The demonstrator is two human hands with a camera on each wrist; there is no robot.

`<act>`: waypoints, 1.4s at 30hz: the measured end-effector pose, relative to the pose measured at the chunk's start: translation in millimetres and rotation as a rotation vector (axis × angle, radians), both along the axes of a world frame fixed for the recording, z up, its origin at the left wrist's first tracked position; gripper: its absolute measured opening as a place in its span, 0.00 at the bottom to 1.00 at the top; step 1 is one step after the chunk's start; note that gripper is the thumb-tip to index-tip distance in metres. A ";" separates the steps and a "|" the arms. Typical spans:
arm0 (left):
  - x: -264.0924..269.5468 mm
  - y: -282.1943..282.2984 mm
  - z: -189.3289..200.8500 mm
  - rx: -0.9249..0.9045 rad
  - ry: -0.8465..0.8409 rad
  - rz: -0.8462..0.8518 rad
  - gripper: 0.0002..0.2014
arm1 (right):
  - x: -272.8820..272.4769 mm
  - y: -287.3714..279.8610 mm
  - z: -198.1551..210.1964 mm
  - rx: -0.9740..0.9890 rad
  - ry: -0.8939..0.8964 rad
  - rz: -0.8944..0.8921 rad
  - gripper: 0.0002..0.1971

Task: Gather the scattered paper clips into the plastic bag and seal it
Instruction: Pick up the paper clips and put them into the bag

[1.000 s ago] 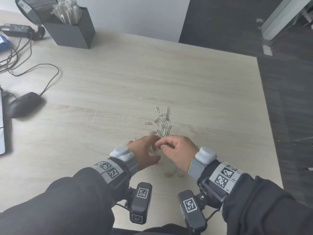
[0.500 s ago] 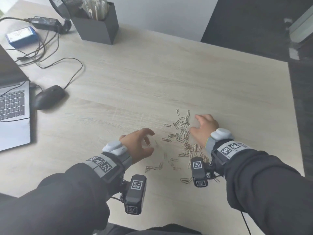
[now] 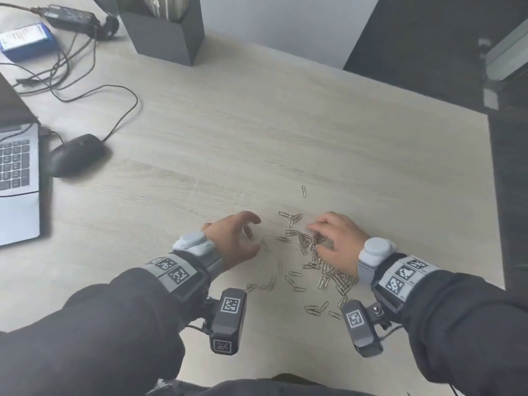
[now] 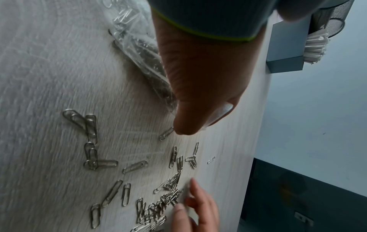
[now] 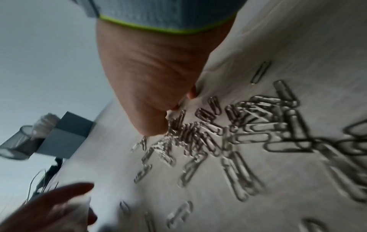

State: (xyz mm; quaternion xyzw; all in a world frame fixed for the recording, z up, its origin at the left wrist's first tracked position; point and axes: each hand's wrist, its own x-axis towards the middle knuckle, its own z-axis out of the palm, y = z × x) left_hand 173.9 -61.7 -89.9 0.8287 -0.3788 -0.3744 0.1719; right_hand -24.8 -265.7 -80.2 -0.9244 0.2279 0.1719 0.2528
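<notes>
Silver paper clips (image 3: 320, 270) lie scattered on the pale wooden table (image 3: 257, 132), thickest under my right hand (image 3: 317, 238). Its fingers curl down onto the heap and pinch a bunch of clips (image 5: 190, 130) against the thumb. To the left, my left hand (image 3: 257, 235) is curled in a C around the clear plastic bag (image 4: 137, 51). The bag lies on the table under the palm with several clips inside. It hardly shows in the head view. My left thumb (image 4: 188, 124) points down near a loose clip (image 4: 166, 133).
One clip (image 3: 303, 191) lies apart, further back. At the left are a black mouse (image 3: 77, 154), a laptop (image 3: 17, 178), cables and a blue box (image 3: 27, 40). A grey holder (image 3: 168, 32) stands at the back. The table's right edge (image 3: 495, 224) is close to my right arm.
My right hand left the bag beside the left hand, swung out right to the clip heap, and now curls its fingers onto the clips. The left hand stays with the bag.
</notes>
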 end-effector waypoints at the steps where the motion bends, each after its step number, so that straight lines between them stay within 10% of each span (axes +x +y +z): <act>1: 1.1 0.9 0.8 -0.001 0.006 0.004 0.25 | 3.7 -3.5 1.6 -0.001 -0.019 -0.061 0.25; 7: 12.4 24.2 -0.2 0.056 0.006 0.022 0.24 | 52.4 -11.4 -3.9 -0.082 -0.010 -0.294 0.32; 18: 17.9 45.2 -4.8 0.057 0.011 0.041 0.23 | 30.9 43.5 -6.0 -0.078 -0.041 0.307 0.27; 31: 12.2 59.2 9.8 0.066 -0.001 0.055 0.22 | 54.7 71.3 -2.5 -0.013 -0.094 0.180 0.22; 42: 2.0 67.8 12.8 0.063 -0.005 0.071 0.23 | 10.5 67.8 1.9 -0.018 -0.010 0.531 0.20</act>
